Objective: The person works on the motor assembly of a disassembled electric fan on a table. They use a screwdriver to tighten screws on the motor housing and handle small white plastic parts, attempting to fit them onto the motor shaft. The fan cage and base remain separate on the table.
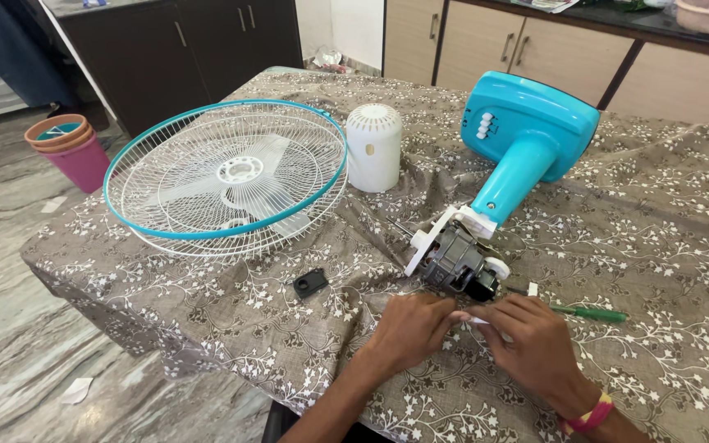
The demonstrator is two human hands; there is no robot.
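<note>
A dismantled table fan lies on a table covered by a brown floral cloth (658, 205). Its turquoise base and stem (527, 139) lie on their side, with the bare motor (453, 258) at the near end. My left hand (408, 328) and my right hand (531, 340) meet just in front of the motor, pinching a small white part (476, 319) between their fingertips. A green-handled screwdriver (588, 313) lies just right of my right hand. A pink band sits on my right wrist.
The white wire fan guard with turquoise rim and blade (227, 176) lies at the left. A white motor cover (372, 148) stands upright behind it. A small black part (310, 284) lies near the front. Stacked pink and orange buckets (71, 148) stand on the floor, with cabinets behind.
</note>
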